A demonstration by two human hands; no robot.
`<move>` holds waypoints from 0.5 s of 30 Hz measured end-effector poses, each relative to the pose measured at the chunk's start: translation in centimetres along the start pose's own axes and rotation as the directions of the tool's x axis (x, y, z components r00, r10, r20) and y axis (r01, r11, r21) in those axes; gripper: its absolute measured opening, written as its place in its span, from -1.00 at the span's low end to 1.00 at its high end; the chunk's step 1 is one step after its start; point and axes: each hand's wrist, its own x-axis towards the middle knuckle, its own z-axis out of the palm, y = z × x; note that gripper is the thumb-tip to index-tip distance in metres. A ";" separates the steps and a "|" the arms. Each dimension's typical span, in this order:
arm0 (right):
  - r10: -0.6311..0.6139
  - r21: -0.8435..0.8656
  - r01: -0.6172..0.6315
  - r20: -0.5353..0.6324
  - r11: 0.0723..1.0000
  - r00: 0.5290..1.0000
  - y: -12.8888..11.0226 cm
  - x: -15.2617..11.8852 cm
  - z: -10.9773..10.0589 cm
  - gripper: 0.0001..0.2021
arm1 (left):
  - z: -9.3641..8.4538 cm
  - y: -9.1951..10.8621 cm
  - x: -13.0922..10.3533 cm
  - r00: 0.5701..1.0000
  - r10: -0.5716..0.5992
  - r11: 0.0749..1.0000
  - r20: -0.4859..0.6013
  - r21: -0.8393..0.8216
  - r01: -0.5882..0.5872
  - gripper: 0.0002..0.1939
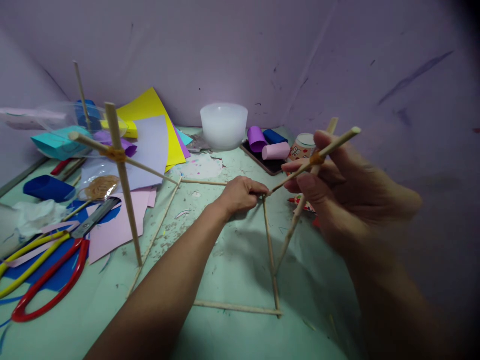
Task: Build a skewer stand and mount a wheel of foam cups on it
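Note:
A frame of thin wooden sticks (270,240) lies on the table, with a crossed pair of sticks (129,215) standing at its left side, bound by an orange rubber band (116,154). On the right side, a second crossed pair (294,225) is tied near its top by another rubber band (317,159). My right hand (348,195) closes its thumb and fingers around this pair near the tie. At the far right corner of the frame, my left hand (245,195) pinches the lower end of one leaning stick; its fingertips partly hide the joint.
Scissors (77,260) with red handles, a bag of rubber bands (100,186) and coloured paper (148,135) lie at the left. Along the back stand a white bowl (224,126) and a patterned cup (303,146), near a phone (272,165) with paper rolls (257,139) on it.

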 end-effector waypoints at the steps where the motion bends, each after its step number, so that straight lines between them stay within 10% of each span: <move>1: 0.000 0.002 0.000 0.004 1.000 1.000 0.0 0.0 0.0 -0.57 | 0.0 -0.1 0.0 1.000 0.009 1.000 0.000 0.005 -0.009 -0.60; 15: -0.030 -0.050 0.031 0.035 0.998 0.999 -0.4 -0.2 -0.3 -0.44 | 0.2 -0.3 0.2 1.000 0.021 0.999 0.000 0.038 -0.021 -0.64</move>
